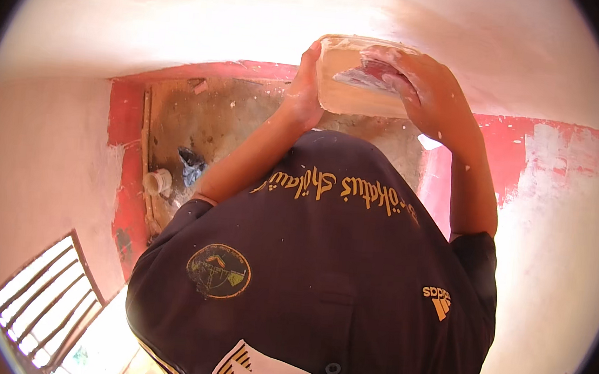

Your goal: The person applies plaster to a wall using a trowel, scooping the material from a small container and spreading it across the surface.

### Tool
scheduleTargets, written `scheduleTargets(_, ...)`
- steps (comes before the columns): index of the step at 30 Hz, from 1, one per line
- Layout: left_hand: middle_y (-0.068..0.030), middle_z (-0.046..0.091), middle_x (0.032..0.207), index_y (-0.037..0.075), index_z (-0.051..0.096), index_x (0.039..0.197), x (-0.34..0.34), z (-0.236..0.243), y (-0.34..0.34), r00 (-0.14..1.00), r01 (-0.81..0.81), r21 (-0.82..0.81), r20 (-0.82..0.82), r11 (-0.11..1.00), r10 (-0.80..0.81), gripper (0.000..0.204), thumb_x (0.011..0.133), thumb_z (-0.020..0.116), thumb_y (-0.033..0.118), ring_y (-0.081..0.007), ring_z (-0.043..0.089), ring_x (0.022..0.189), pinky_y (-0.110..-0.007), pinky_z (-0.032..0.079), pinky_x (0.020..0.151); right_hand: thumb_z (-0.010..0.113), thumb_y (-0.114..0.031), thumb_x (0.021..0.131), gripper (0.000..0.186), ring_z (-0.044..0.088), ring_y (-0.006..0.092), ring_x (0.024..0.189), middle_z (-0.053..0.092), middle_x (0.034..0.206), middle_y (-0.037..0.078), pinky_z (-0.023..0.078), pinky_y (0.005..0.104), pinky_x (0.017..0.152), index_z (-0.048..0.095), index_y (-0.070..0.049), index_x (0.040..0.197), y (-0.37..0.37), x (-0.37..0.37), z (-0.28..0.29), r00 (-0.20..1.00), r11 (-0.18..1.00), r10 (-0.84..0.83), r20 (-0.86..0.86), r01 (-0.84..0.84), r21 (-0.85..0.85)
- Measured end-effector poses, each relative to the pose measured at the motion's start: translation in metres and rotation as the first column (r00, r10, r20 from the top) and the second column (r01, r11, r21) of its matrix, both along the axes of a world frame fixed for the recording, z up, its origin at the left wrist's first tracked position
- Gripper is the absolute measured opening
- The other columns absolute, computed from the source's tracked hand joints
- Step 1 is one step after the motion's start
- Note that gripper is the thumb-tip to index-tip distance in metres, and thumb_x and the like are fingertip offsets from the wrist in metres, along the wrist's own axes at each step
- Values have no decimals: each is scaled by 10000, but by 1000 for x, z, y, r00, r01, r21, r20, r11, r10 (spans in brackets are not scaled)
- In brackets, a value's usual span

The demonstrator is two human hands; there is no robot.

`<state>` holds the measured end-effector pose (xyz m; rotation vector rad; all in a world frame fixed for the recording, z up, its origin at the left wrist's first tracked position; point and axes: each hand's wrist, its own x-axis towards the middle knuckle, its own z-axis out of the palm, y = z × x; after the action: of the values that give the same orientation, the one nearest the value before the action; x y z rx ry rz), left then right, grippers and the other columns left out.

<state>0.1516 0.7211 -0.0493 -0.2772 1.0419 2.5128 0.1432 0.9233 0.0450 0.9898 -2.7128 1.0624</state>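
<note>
A see-through rectangular plastic tub is held up in front of my chest, close to the wall. My left hand grips its left side, with the thumb up along the rim. Over the tub's right side reaches my right hand, its fingers whitened and closed around a reddish flat spreader. White paste smears the spreader, whose tip points left inside the tub. My fingers and the paste hide part of the spreader, so its full shape does not show.
On the brown floor, a small pale bucket lies beside a crumpled dark plastic bag. A long stick runs along the left red wall band. A barred window is at lower left; patchy wall stands right.
</note>
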Motion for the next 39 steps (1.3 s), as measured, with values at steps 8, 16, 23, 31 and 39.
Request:
scheduleTargets(8, -101, 570, 1370, 90, 444, 1450, 18, -4, 11, 998, -59, 2, -14, 998, 59, 593, 1061, 339, 525, -243, 564, 1256, -421, 449, 1086, 578, -21, 885, 346, 653, 392, 959, 703, 1083, 206, 510, 410, 887, 686, -47, 1212, -6, -12, -5, 960, 996, 84, 269, -87, 0)
scheduleTargets(16, -105, 585, 1363, 77, 463, 1434, 21, 1, 13, 988, -153, -27, -18, 988, 153, 595, 1059, 331, 521, -243, 567, 1257, -427, 441, 1094, 609, -87, 912, 324, 685, 346, 927, 719, 1067, 180, 524, 422, 827, 699, -91, 1223, -10, -21, -8, 957, 970, 205, 206, -227, 90)
scheduleTargets(23, -105, 586, 1371, 78, 471, 1430, 28, -2, 9, 985, -168, -32, -36, 985, 167, 621, 1050, 331, 549, -248, 566, 1262, -431, 428, 1106, 622, -66, 887, 352, 679, 348, 717, 721, 979, 206, 542, 410, 702, 695, -78, 1230, -15, -26, -16, 935, 962, 239, 261, -264, 68)
scheduleTargets(31, -109, 556, 1419, 88, 450, 1458, 30, -19, 1, 985, -174, 59, 13, 983, 173, 642, 1039, 372, 568, -250, 536, 1303, -433, 408, 1121, 602, -6, 848, 388, 675, 309, 852, 730, 1063, 178, 523, 356, 847, 698, -61, 1221, -19, -25, -8, 894, 958, 250, 372, -285, 43)
scheduleTargets(39, -110, 536, 1449, 59, 427, 1479, 33, -24, -7, 985, -175, 60, 9, 983, 175, 644, 1058, 344, 539, -248, 519, 1324, -413, 385, 1140, 614, -45, 861, 413, 667, 280, 857, 736, 1117, 157, 508, 354, 852, 697, -108, 1260, -18, -30, -12, 840, 955, 273, 468, -296, -25)
